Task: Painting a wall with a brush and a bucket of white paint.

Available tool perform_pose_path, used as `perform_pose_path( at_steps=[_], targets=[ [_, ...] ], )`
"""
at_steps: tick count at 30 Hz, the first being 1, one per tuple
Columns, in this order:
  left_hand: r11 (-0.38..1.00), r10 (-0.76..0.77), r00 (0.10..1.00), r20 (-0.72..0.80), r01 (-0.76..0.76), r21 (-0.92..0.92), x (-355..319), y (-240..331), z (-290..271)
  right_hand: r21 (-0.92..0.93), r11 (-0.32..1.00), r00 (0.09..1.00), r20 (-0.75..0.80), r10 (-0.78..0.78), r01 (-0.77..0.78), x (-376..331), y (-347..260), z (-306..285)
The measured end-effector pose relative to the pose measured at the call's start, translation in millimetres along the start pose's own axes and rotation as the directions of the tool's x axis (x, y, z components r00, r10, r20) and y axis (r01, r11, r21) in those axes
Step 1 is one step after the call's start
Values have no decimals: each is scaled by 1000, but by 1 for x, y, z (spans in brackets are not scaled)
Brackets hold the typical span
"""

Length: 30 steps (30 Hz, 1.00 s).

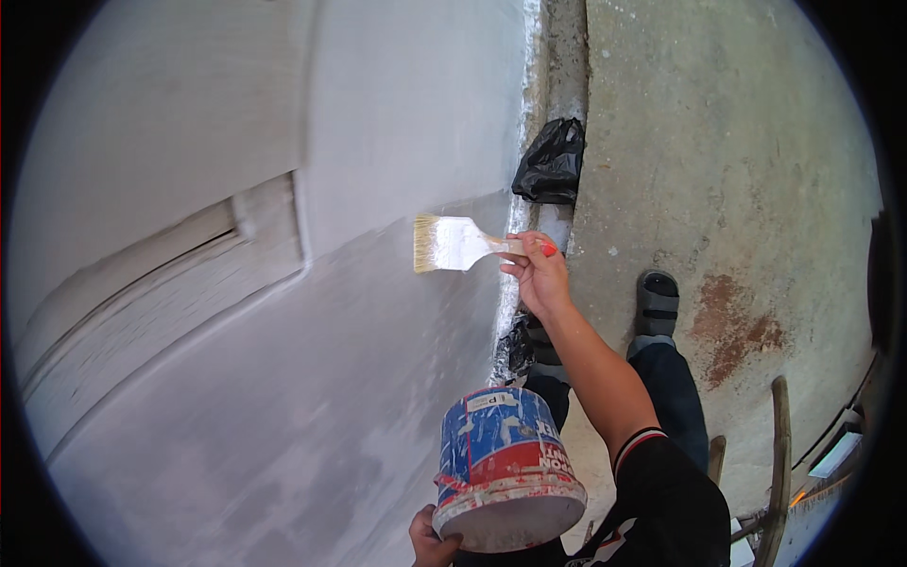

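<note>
A wide paintbrush (463, 244) is in my right hand (540, 269), its fingers closed round the handle. The brush lies sideways, with pale yellow bristles pointing left toward the wall (378, 312) and white paint coating the part behind them. Whether the bristles touch the wall, I cannot tell. Lower down, my left hand (435, 541) grips the rim of a blue and red paint bucket (501, 444). White paint is smeared over the bucket's side and rim, and its opening faces me. Beyond the brush the wall is lighter; nearer to me it is darker and patchy.
A black plastic bag (552, 163) lies at the wall's foot in a narrow gutter, with another dark crumpled piece (517, 348) nearer me. A recessed frame (236, 222) breaks the wall at left. My sandalled foot (658, 304) stands on concrete beside a reddish stain (732, 326). Wooden poles (779, 454) stand at right.
</note>
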<state>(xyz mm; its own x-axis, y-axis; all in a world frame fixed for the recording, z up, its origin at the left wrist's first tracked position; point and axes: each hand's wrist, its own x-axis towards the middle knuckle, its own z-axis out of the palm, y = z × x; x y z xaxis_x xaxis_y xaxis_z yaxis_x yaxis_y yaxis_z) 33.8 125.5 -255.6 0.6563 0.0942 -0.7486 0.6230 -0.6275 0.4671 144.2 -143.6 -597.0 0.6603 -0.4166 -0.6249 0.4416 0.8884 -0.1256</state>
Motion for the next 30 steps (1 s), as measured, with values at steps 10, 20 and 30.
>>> perform_pose_path(
  at_steps=[10, 20, 30],
  targets=[
    [985, -167, 986, -12, 167, -35, 28, -21, 29, -190, 978, 876, -453, -167, 89, 95, 18, -124],
    [998, 66, 990, 127, -66, 0, -13, 27, 60, -280, 959, 959, -265, -105, 27, 37, -13, -37],
    [851, 424, 903, 70, -372, -370, -143, 114, 32, -524, 851, 996, -57, -72, 32, -268, -300, 136]
  ],
)
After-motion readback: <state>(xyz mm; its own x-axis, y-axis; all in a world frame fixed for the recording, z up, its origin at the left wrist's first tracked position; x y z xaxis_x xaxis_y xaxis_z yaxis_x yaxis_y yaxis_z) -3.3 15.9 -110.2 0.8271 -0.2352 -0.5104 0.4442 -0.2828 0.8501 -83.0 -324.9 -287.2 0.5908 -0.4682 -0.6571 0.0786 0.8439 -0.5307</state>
